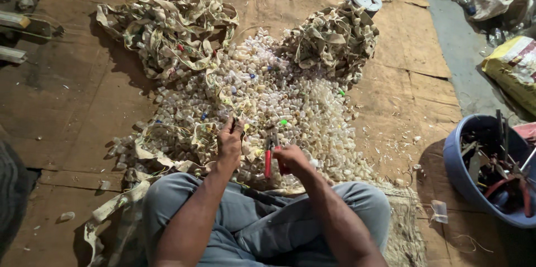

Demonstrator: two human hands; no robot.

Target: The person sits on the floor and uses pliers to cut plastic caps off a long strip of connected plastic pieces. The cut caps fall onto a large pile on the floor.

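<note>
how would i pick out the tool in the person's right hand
Start at the wide heap of small pale caps on the brown floor. At its near edge, just above the person's knees, the right hand grips a cutter. Its red handles stand out against the pale caps.

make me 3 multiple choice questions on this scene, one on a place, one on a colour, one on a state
1. Where is the blue tub?
A. on the person's right
B. on the person's left
C. on top of the pile of caps

2. What colour are the handles of the cutters?
A. green
B. red
C. white

3. What is the right hand doing?
A. resting open on the knee
B. reaching into the tub
C. gripping the cutters

Answers:
1. A, the tub sits at the right edge of the view, beside the right leg.
2. B, a red handle shows just left of the right hand.
3. C, its fingers are closed round the handles, while the left hand pinches a thin wire over the pile of caps.
</note>
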